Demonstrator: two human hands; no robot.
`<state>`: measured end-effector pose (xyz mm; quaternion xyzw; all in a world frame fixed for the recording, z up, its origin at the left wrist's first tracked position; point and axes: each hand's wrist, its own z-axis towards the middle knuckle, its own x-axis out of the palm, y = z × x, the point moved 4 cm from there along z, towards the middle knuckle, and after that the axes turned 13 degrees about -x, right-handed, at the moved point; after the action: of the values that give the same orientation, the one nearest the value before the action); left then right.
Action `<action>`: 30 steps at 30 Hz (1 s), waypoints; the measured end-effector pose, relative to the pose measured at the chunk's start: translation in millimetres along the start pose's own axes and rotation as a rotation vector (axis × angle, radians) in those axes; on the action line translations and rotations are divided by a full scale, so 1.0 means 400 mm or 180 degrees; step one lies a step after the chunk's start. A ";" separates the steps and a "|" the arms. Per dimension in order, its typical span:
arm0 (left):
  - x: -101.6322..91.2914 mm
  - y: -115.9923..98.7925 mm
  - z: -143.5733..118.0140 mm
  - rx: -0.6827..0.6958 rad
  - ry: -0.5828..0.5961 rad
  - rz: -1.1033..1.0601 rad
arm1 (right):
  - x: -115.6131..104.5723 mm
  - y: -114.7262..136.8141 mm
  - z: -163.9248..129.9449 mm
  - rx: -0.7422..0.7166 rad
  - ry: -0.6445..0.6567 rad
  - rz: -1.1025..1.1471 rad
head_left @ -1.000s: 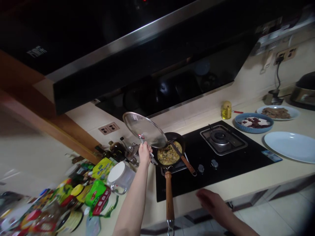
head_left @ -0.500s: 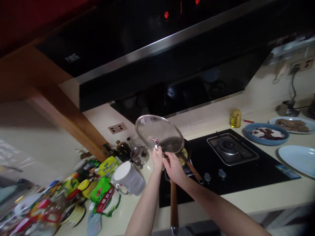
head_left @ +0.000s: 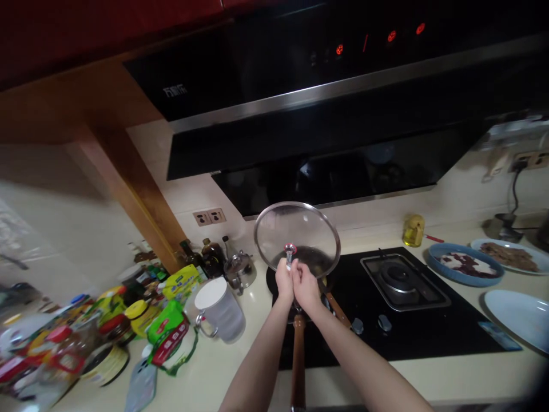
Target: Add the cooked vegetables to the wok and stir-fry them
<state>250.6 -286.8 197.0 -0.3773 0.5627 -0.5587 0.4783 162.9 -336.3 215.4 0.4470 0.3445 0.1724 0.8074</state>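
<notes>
A round glass lid (head_left: 274, 234) with a metal rim stands tilted up over the left burner, its knob (head_left: 290, 250) facing me. My left hand (head_left: 285, 285) is closed around the end of that knob. Pressed against it, my right hand (head_left: 306, 286) has its fingers curled at the same knob. Below the hands a dark pan (head_left: 271, 280) sits on the stove, mostly hidden, its wooden handle (head_left: 299, 360) pointing toward me. A second wooden handle (head_left: 337, 306) sticks out to the right of the pan.
Left of the stove are a white jug (head_left: 223, 312), a green bag (head_left: 169, 332) and several jars and bottles. On the right, a blue dish (head_left: 435, 263), a meat plate (head_left: 538, 260) and a pale plate (head_left: 497, 303) line the counter. A range hood (head_left: 300, 131) overhangs the stove.
My right hand has drawn in against my left at the lid's knob, covering more of the pan. The lid now faces me more squarely. The camera view has turned and levelled somewhat.
</notes>
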 end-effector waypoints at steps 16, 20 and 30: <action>0.040 -0.021 0.007 0.0301 0.0070 0.0018 | -0.004 -0.088 0.009 -0.0568 0.0086 0.0431; 0.030 -0.041 -0.005 0.0129 -0.0069 0.0458 | 0.020 -0.104 0.006 -0.0457 -0.0033 0.0422; 0.053 -0.059 -0.041 -0.0175 -0.0149 0.0866 | 0.034 -0.127 -0.005 -0.0246 -0.0312 0.0135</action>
<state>226.7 -305.0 216.4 -0.3234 0.6125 -0.4640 0.5522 169.8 -354.6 166.6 0.4305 0.2881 0.1806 0.8361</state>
